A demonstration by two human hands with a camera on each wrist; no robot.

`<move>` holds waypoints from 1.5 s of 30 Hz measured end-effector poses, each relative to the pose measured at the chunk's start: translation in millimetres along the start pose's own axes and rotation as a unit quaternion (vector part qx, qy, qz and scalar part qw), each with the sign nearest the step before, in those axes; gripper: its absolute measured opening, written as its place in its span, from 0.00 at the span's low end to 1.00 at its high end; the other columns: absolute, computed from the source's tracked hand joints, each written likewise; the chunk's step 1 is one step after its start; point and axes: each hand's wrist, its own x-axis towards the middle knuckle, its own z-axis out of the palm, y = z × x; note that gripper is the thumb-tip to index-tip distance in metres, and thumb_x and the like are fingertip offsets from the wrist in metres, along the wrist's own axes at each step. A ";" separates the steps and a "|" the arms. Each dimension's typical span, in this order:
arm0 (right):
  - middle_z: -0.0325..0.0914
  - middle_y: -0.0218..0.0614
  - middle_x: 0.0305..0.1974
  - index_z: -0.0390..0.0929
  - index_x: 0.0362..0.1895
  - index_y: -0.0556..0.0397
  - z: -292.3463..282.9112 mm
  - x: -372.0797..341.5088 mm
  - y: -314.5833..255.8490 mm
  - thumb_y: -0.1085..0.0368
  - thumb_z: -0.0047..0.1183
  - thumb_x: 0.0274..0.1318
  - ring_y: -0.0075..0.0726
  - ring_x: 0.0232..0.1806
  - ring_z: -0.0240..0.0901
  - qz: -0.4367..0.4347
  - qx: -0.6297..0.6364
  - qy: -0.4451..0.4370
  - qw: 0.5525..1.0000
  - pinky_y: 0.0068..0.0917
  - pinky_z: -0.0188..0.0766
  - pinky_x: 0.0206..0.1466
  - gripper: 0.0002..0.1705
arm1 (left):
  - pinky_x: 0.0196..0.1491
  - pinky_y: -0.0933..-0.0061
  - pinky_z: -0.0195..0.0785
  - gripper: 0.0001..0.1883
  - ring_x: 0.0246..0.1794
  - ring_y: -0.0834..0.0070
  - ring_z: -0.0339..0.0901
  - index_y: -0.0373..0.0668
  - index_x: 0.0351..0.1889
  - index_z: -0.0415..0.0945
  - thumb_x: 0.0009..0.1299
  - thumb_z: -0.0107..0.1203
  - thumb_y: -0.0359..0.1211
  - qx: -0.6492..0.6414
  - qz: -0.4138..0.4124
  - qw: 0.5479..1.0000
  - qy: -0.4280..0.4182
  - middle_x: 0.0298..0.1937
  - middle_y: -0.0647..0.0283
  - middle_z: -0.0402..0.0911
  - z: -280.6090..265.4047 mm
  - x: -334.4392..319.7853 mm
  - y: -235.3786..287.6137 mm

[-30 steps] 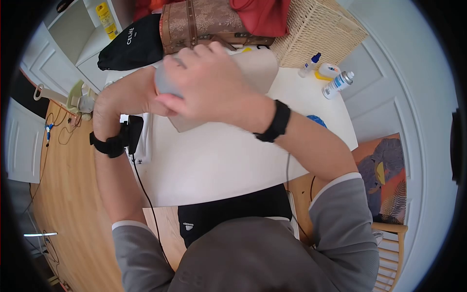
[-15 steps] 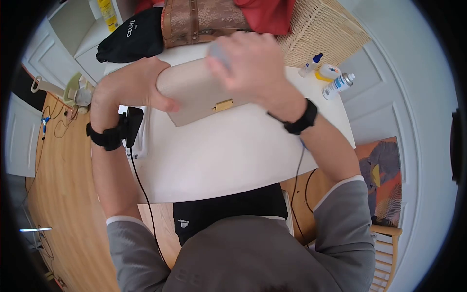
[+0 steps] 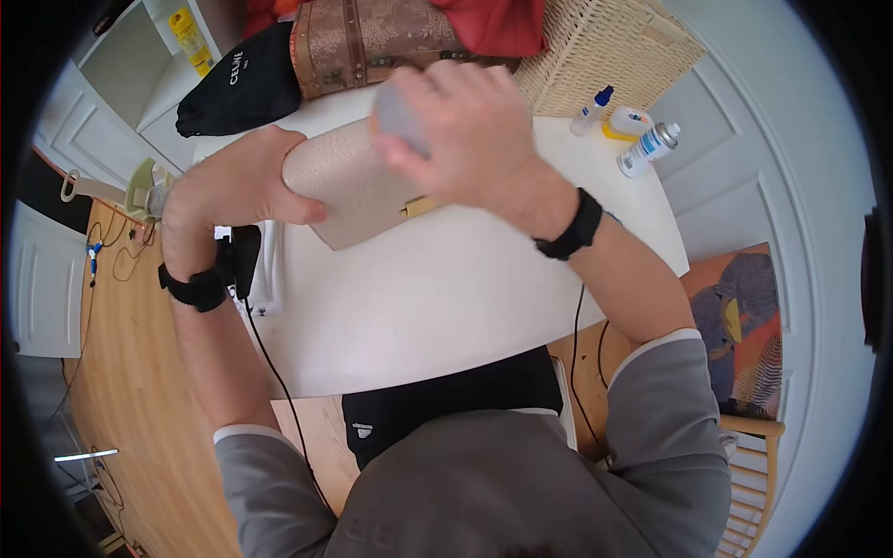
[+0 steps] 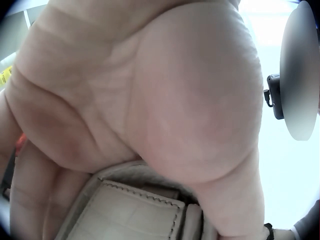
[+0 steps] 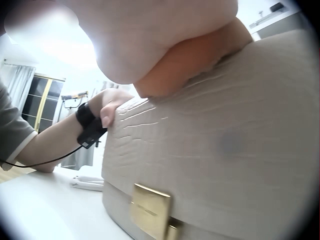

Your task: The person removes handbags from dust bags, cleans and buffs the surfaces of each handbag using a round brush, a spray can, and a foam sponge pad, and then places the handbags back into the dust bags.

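Note:
A beige handbag (image 3: 349,200) with crocodile-like texture is held tilted above the table, its gold clasp (image 5: 150,210) facing the person. My left hand (image 3: 246,177) grips the bag's left end, thumb on the front and the other fingers behind it. My right hand (image 3: 474,139) holds a grey-and-orange sponge (image 3: 400,121) against the flap. In the right wrist view the orange side of the sponge (image 5: 185,65) meets the flap, where shiny streaks show. The left wrist view has the bag's stitched side (image 4: 125,215) under the palm.
On the white table (image 3: 446,307), a black drawstring pouch (image 3: 246,84), a brown trunk (image 3: 326,46) and a wicker basket (image 3: 605,60) stand behind. A blue-capped bottle (image 3: 589,113), a yellow-and-white bottle (image 3: 628,124) and a spray can (image 3: 648,151) are at right; white folded cloth (image 3: 270,279) at left.
My right hand with the sponge has moved right from the bag's left end, then slightly back left over the flap. My left hand keeps its grip on the bag.

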 end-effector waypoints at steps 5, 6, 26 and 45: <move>0.80 0.44 0.56 0.80 0.59 0.52 1.7 -34.2 34.6 0.48 0.73 0.46 0.52 0.55 0.77 0.001 0.027 0.070 0.997 0.45 0.67 0.55 0.37 | 0.56 0.67 0.76 0.41 0.51 0.65 0.83 0.32 0.64 0.76 0.52 0.76 0.39 -0.032 0.073 0.995 0.059 0.51 0.52 0.86 4.5 -2.7 -0.7; 0.78 0.47 0.63 0.78 0.62 0.52 2.9 -39.9 38.2 0.51 0.75 0.44 0.54 0.62 0.76 -0.023 0.052 0.114 0.992 0.47 0.68 0.59 0.40 | 0.58 0.66 0.76 0.42 0.54 0.63 0.83 0.34 0.67 0.74 0.52 0.76 0.37 -0.025 0.091 0.993 0.064 0.52 0.51 0.85 5.0 -2.6 -2.4; 0.69 0.60 0.66 0.80 0.59 0.62 -0.3 -86.7 13.6 0.60 0.72 0.38 0.63 0.71 0.63 -0.077 -0.006 -0.091 0.993 0.54 0.66 0.66 0.39 | 0.66 0.66 0.73 0.44 0.60 0.64 0.82 0.34 0.73 0.71 0.56 0.78 0.30 -0.036 0.133 0.961 0.241 0.61 0.53 0.85 16.9 31.3 -12.8; 0.75 0.49 0.60 0.85 0.58 0.52 -21.0 -29.4 71.7 0.58 0.70 0.43 0.57 0.60 0.73 0.038 0.077 0.036 0.996 0.47 0.73 0.62 0.33 | 0.65 0.65 0.73 0.40 0.59 0.61 0.83 0.34 0.72 0.72 0.60 0.75 0.29 -0.063 0.157 0.958 0.230 0.59 0.49 0.85 16.9 39.7 -19.5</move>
